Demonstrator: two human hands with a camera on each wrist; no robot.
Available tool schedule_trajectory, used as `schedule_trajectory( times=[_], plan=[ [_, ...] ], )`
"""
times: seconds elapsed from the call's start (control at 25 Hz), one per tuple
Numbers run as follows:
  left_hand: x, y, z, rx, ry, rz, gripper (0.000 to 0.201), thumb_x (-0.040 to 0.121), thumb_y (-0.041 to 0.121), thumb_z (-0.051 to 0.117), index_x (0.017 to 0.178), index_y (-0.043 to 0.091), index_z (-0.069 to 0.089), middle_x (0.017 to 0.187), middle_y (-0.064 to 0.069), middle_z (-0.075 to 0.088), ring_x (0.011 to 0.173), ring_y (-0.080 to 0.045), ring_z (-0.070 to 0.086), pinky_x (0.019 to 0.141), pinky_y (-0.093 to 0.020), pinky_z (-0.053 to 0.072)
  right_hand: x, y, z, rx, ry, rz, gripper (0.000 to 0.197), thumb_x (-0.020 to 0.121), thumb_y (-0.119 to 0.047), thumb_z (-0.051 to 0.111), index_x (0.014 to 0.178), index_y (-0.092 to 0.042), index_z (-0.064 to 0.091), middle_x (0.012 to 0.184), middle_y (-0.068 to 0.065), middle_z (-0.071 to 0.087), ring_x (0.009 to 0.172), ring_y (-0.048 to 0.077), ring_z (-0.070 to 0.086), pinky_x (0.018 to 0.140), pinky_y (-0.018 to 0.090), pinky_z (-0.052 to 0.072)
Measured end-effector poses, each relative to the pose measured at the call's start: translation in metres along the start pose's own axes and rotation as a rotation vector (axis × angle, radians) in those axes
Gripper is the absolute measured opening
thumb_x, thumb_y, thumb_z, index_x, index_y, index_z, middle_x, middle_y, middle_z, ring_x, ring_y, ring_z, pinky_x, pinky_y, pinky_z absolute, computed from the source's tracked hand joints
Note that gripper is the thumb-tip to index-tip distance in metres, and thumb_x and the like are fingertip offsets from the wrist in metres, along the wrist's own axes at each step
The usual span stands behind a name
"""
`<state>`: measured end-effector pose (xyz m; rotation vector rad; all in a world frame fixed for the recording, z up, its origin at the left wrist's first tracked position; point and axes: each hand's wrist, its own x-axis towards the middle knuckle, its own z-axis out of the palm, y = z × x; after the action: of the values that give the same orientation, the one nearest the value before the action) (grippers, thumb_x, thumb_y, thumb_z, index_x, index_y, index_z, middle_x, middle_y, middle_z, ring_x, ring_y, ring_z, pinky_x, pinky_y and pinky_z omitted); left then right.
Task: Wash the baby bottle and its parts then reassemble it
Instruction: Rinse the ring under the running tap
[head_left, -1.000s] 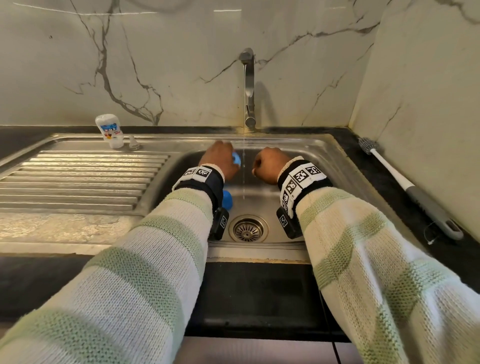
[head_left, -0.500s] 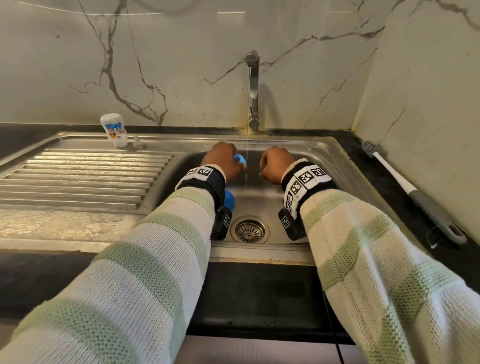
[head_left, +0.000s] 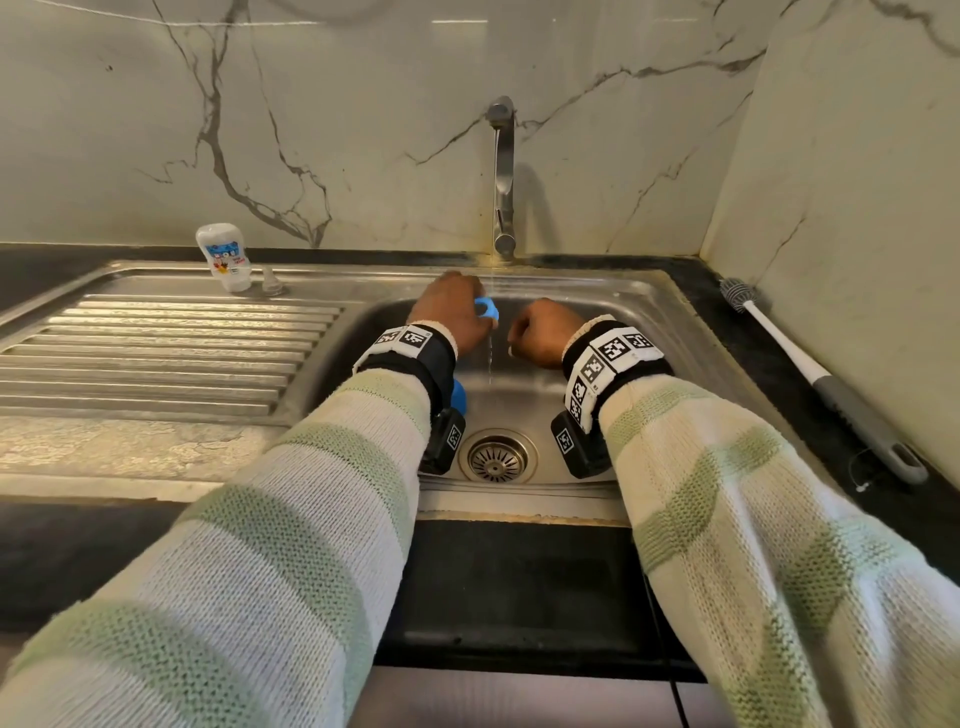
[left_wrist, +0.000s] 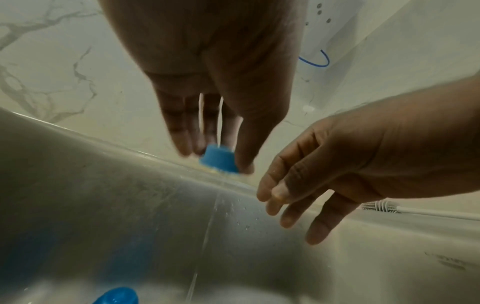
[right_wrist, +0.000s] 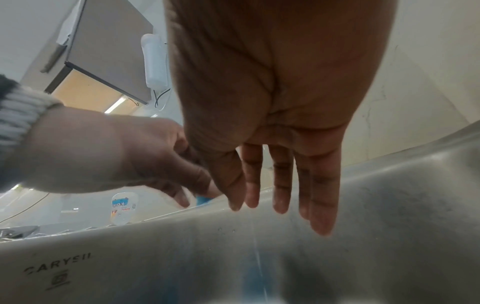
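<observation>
On the far left of the drainer, by the back wall, bottle body (head_left: 224, 256) standing upside down, clear teat (head_left: 274, 285) just beside it; both apart from the washing for now

Inside the sink (head_left: 649, 332), toward the left, a second blue part (head_left: 458, 395) lying on the basin floor, half hidden under the left wrist; probably the cap, not yet picked up

Above it, left hand (head_left: 451, 310) pinching the blue collar ring (head_left: 487, 310) between thumb and fingertips (left_wrist: 228, 142), ring held right at the thin stream falling from the tap (head_left: 503, 171)

Best done by turning the ring slowly in the pinch so water runs through the hole and over the thread, not just the outer wall; grip kept on the rim edges, since wet plastic likely slips; ring kept low in the basin to limit splashing and to keep a drop short

To the right of the stream, right hand (head_left: 537, 332) empty, fingers (right_wrist: 280, 185) slack and mostly straight, hanging near the ring but apart from it; well placed to rub the inside of the ring or catch it

Far right on the dark counter, bottle brush (head_left: 810, 369) lying along the wall, within reach for the thread grooves if rinsing alone looks too weak
</observation>
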<state>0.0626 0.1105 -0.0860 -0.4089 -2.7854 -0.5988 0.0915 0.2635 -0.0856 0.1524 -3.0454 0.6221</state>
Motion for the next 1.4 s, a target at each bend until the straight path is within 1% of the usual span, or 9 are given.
schedule_trajectory(
  times=[0.12,0.32,0.48,0.64,0.8,1.04,1.12,1.28,1.4],
  plan=[
    [-0.006,-0.005,0.015,0.168,-0.344,-0.098,0.032,0.083,0.033,0.075,0.105,0.011,0.068,0.101,-0.006,0.069,0.087,-0.022,0.062,0.075,-0.032,0.048,-0.005,0.0,0.003,-0.007,-0.108,0.025,0.016,0.09,-0.018,0.065,0.1,-0.009,0.074,0.101,0.007,0.071,0.09,0.022,0.065,0.078,0.034,0.054],
    [0.001,-0.007,0.001,-0.087,0.01,-0.074,0.034,0.081,0.029,0.073,0.11,0.012,0.068,0.104,-0.007,0.068,0.095,-0.024,0.064,0.083,-0.034,0.051,-0.009,-0.001,0.0,-0.014,-0.126,0.021,0.022,0.09,-0.025,0.066,0.104,-0.008,0.073,0.102,0.009,0.071,0.09,0.024,0.065,0.081,0.037,0.056],
    [-0.008,-0.008,0.015,0.125,-0.284,-0.13,0.036,0.082,0.033,0.076,0.109,0.01,0.066,0.104,-0.007,0.068,0.094,-0.025,0.065,0.082,-0.035,0.053,-0.012,-0.003,-0.001,-0.011,-0.15,0.008,0.022,0.093,-0.021,0.063,0.108,-0.008,0.072,0.106,0.008,0.07,0.076,0.014,0.059,0.064,0.025,0.049],
    [0.001,-0.008,0.004,-0.029,0.055,-0.085,0.039,0.085,0.026,0.07,0.119,0.008,0.063,0.118,-0.011,0.062,0.107,-0.027,0.06,0.091,-0.035,0.049,-0.013,-0.005,-0.003,0.003,-0.155,0.031,0.023,0.092,-0.024,0.064,0.109,-0.01,0.072,0.106,0.007,0.07,0.08,0.016,0.059,0.073,0.029,0.05],
    [-0.012,-0.006,0.02,0.242,-0.385,-0.15,0.043,0.083,0.034,0.076,0.115,0.008,0.063,0.109,-0.009,0.066,0.1,-0.027,0.064,0.083,-0.035,0.052,-0.014,-0.006,-0.002,0.002,-0.168,0.013,0.023,0.093,-0.023,0.064,0.109,-0.01,0.072,0.109,0.006,0.07,0.078,0.013,0.057,0.064,0.024,0.049],
    [0.003,-0.008,0.005,0.037,0.147,-0.095,0.045,0.089,0.025,0.064,0.131,0.012,0.052,0.133,-0.012,0.048,0.118,-0.031,0.052,0.099,-0.044,0.047,-0.016,-0.005,-0.004,0.021,-0.163,0.027,0.024,0.093,-0.023,0.063,0.111,-0.009,0.071,0.109,0.007,0.069,0.088,0.018,0.06,0.077,0.03,0.051],
    [0.0,-0.011,0.011,0.106,0.026,-0.109,0.043,0.089,0.025,0.066,0.128,0.01,0.054,0.131,-0.013,0.051,0.116,-0.031,0.054,0.098,-0.042,0.048,-0.015,-0.005,-0.003,0.02,-0.173,0.02,0.023,0.093,-0.022,0.063,0.11,-0.009,0.072,0.108,0.007,0.069,0.082,0.016,0.059,0.072,0.028,0.05],
    [-0.009,-0.011,0.03,0.341,-0.519,-0.143,0.034,0.085,0.034,0.072,0.105,0.006,0.067,0.105,-0.01,0.07,0.097,-0.029,0.068,0.088,-0.036,0.055,-0.016,-0.005,-0.004,0.032,-0.177,0.012,0.023,0.093,-0.023,0.064,0.109,-0.009,0.072,0.106,0.005,0.069,0.071,0.01,0.055,0.055,0.022,0.044],
    [0.002,-0.012,0.018,0.175,-0.116,-0.137,0.04,0.091,0.027,0.065,0.125,0.007,0.058,0.127,-0.012,0.057,0.112,-0.03,0.059,0.093,-0.038,0.05,-0.016,-0.006,-0.004,0.026,-0.179,0.008,0.024,0.094,-0.022,0.062,0.113,-0.009,0.071,0.109,0.005,0.068,0.074,0.011,0.056,0.064,0.023,0.049]
  ],
)
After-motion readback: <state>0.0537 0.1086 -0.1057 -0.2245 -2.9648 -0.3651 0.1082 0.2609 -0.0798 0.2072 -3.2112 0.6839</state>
